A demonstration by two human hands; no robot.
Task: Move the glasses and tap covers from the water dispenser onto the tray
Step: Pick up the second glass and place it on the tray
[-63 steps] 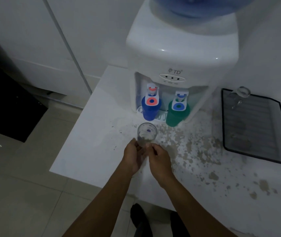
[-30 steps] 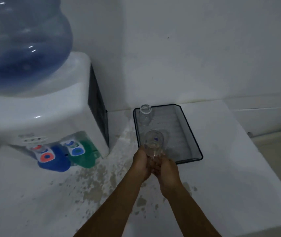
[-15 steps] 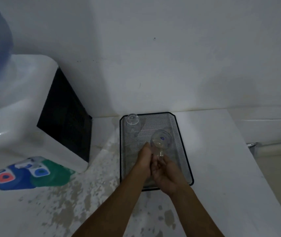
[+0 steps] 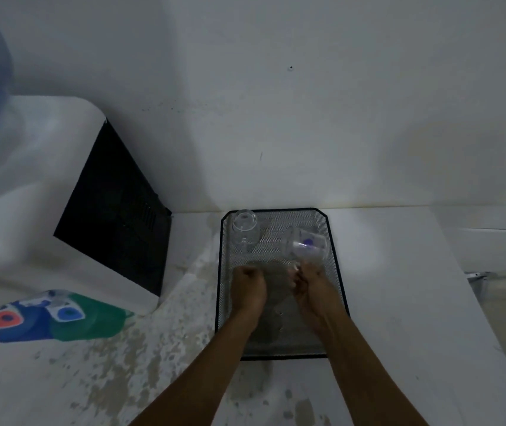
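A black mesh tray [image 4: 334, 272] lies on the white counter against the wall. One clear glass [image 4: 245, 230] stands upside down in its far left corner. My right hand [image 4: 311, 284] holds a second clear glass [image 4: 307, 247] with a purple mark, tilted on its side over the tray's right half. Over the tray's left half, my left hand [image 4: 248, 284] is closed in a fist with nothing in it. At the left, a blue tap cover [image 4: 21, 327] and a green tap cover [image 4: 92, 321] sit on the water dispenser [image 4: 45, 186].
The dispenser's black back panel [image 4: 116, 222] stands just left of the tray. The counter [image 4: 122, 364] is stained and flaking in front of the dispenser. The wall rises right behind the tray. The counter's right edge drops to the floor.
Both hands carried the glass from the dispenser to the tray. My left hand has let go and moved left; my right hand has tipped the glass sideways over the tray.
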